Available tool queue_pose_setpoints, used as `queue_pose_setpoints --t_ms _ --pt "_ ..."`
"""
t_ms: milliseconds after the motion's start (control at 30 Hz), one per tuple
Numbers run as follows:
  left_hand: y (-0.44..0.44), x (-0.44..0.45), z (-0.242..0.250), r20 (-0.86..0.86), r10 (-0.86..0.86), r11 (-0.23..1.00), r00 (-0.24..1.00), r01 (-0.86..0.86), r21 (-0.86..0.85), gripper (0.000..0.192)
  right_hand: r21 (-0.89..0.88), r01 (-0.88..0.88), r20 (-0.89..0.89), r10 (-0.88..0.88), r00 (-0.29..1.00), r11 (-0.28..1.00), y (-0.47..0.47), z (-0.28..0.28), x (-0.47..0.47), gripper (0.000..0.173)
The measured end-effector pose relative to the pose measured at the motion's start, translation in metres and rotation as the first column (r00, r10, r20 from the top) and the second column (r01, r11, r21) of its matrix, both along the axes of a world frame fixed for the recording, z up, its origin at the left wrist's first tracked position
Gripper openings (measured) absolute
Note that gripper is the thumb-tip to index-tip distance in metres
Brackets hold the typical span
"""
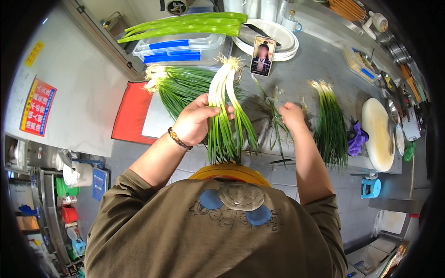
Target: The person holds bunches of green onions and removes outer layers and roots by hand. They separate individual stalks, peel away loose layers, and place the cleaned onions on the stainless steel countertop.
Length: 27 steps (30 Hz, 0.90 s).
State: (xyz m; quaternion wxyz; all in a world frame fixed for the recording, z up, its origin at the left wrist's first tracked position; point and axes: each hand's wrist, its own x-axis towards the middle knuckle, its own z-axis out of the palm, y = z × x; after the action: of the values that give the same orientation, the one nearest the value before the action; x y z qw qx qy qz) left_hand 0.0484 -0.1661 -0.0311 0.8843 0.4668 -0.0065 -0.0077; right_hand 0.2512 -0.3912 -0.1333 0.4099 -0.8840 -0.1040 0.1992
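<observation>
My left hand (198,120), a beaded bracelet at its wrist, grips a bunch of scallions (219,100) with white stalks and roots pointing away from me and green tops hanging towards me. My right hand (291,114) is beside a loose heap of leafy scraps (274,104); its fingers are curled, and whether they pinch a scrap I cannot tell. Behind my left hand lies a pile of scallions (184,81), roots to the left. To the right of my right hand, another bunch of scallions (328,121) rests on the metal counter (306,55), roots at the far end.
Long green stalks (187,26) lie on lidded plastic boxes (177,50) at the back. A phone (263,55) leans by stacked white plates (286,54). A red mat (130,111) is at left; a purple cloth (357,139) and a thick white cutting board (378,133) are at right.
</observation>
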Motion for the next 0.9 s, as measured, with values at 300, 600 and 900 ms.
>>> queue_pose_setpoints --t_ms 300,600,900 --pt "0.008 0.007 0.011 0.015 -0.053 0.985 0.998 0.055 -0.166 0.036 0.489 -0.486 0.225 0.433 0.873 0.725 0.037 0.092 -0.071 0.041" --pt "0.008 0.013 0.018 0.012 0.008 0.999 1.000 -0.007 -0.035 0.041 0.615 -0.436 0.143 0.451 0.881 0.657 0.047 0.121 -0.095 0.008" --pt "-0.010 0.021 0.013 0.029 0.035 0.997 0.999 -0.037 0.064 0.036 0.642 -0.430 0.122 0.469 0.875 0.635 0.054 0.110 -0.101 0.020"
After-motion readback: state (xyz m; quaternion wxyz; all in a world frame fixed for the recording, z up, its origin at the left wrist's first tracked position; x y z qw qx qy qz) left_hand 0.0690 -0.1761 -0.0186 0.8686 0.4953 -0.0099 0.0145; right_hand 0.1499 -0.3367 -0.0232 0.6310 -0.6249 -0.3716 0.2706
